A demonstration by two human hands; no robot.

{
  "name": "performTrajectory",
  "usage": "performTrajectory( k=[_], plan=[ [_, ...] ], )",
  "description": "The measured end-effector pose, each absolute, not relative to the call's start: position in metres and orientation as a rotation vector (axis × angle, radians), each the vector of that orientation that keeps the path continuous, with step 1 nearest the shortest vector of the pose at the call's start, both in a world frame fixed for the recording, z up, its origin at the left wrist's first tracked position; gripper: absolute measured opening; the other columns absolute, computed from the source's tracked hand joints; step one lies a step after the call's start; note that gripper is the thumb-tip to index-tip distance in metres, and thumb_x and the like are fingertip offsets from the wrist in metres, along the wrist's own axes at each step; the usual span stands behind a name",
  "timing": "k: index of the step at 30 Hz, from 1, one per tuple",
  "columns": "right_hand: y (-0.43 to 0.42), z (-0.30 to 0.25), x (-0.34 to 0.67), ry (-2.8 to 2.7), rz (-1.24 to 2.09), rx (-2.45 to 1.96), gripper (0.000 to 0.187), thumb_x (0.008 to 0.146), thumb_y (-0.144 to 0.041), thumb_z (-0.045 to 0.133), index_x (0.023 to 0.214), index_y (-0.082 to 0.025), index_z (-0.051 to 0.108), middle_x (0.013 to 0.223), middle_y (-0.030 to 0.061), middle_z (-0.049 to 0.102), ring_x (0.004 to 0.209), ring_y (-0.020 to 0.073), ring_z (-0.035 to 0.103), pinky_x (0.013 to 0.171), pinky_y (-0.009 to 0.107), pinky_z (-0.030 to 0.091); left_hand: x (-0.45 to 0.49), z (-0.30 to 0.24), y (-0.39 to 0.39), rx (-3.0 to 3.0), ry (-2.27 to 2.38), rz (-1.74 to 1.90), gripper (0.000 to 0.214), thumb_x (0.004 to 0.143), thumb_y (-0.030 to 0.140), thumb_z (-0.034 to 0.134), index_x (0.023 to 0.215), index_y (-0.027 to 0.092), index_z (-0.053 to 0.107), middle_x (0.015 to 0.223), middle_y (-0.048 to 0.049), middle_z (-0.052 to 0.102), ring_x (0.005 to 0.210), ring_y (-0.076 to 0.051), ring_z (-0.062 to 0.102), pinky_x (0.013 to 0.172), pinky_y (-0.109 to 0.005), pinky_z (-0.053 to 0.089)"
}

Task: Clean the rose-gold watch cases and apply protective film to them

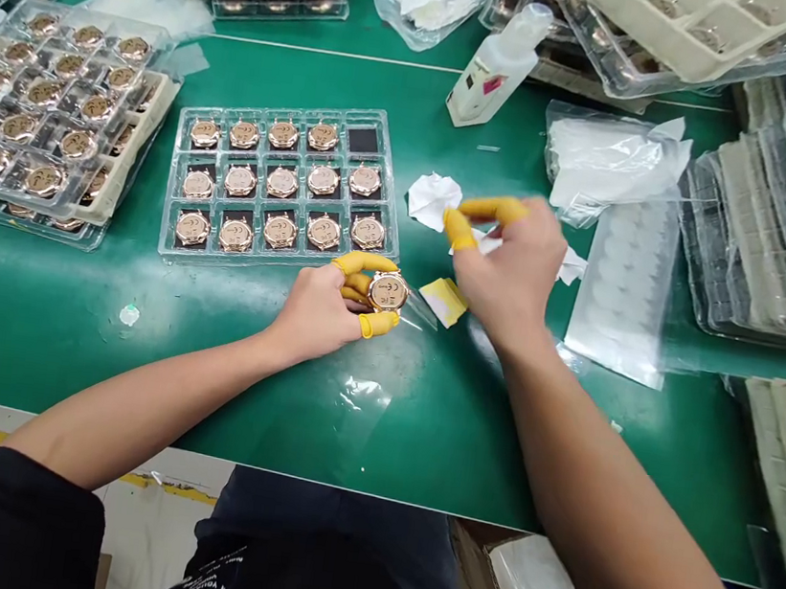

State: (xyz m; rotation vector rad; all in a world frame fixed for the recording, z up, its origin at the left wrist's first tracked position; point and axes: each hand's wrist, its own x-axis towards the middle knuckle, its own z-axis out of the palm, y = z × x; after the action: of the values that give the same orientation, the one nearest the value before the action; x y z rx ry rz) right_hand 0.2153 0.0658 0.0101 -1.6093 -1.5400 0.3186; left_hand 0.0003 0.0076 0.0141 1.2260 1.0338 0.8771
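My left hand (324, 310), with yellow finger cots, is closed round a rose-gold watch case (388, 291) held face up just in front of a clear blister tray (177, 184). The tray holds several like watch cases; its top right cell is empty. My right hand (512, 270) hovers to the right, thumb and forefinger in yellow cots pinched near a crumpled white wipe (433, 198); whether they hold anything I cannot make out. A small yellow-and-white pad (443, 300) lies between the hands.
Stacked trays of watch cases (46, 118) stand at the left and more at the back. A white squeeze bottle (495, 67) leans behind. Plastic bags (610, 159), a white sheet (627, 287) and stacks of empty trays (781, 210) fill the right.
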Motion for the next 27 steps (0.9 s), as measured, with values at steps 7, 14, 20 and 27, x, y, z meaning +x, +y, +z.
performTrajectory(
  k=[7, 14, 20, 27],
  plan=[
    [0.134, -0.012, 0.225, -1.782, 0.230, -1.668, 0.012, 0.087, -0.030, 0.076, 0.096, -0.022, 0.080, 0.094, 0.0093, 0.073, 0.088, 0.0262, 0.062, 0.086, 0.048, 0.052, 0.000, 0.013, 0.009, 1.197, 0.997, 0.885, 0.056, 0.064, 0.017, 0.088, 0.118, 0.019, 0.073, 0.084, 0.0020, 0.076, 0.074, -0.011, 0.074, 0.075, -0.023, 0.064],
    [0.011, 0.029, 0.206, -2.031, 0.217, -1.012, 0.009, 0.093, -0.023, 0.075, 0.102, -0.027, 0.076, 0.085, 0.0026, 0.066, 0.072, 0.0159, 0.059, 0.062, 0.032, 0.047, 0.000, 0.009, 0.009, 1.213, 0.997, 0.882, 0.056, 0.064, 0.014, 0.085, 0.119, 0.019, 0.074, 0.087, -0.0001, 0.078, 0.075, -0.012, 0.075, 0.073, -0.023, 0.063],
    [0.000, 0.025, 0.199, -2.070, 0.101, -1.033, 0.010, 0.098, -0.021, 0.072, 0.106, -0.026, 0.076, 0.087, 0.0036, 0.065, 0.075, 0.0167, 0.062, 0.062, 0.033, 0.047, 0.001, 0.009, 0.011, 1.164, 0.976, 0.873, 0.057, 0.064, 0.014, 0.085, 0.120, 0.018, 0.075, 0.086, 0.0003, 0.079, 0.074, -0.012, 0.075, 0.071, -0.022, 0.063],
    [0.007, 0.025, 0.203, -2.074, 0.232, -1.009, 0.005, 0.096, -0.021, 0.072, 0.101, -0.023, 0.073, 0.086, 0.0031, 0.064, 0.073, 0.0157, 0.062, 0.061, 0.031, 0.046, 0.002, 0.007, 0.010, 1.206, 0.980, 0.883, 0.056, 0.064, 0.017, 0.086, 0.119, 0.017, 0.077, 0.092, -0.0013, 0.082, 0.078, -0.014, 0.078, 0.076, -0.024, 0.066]
  ],
)
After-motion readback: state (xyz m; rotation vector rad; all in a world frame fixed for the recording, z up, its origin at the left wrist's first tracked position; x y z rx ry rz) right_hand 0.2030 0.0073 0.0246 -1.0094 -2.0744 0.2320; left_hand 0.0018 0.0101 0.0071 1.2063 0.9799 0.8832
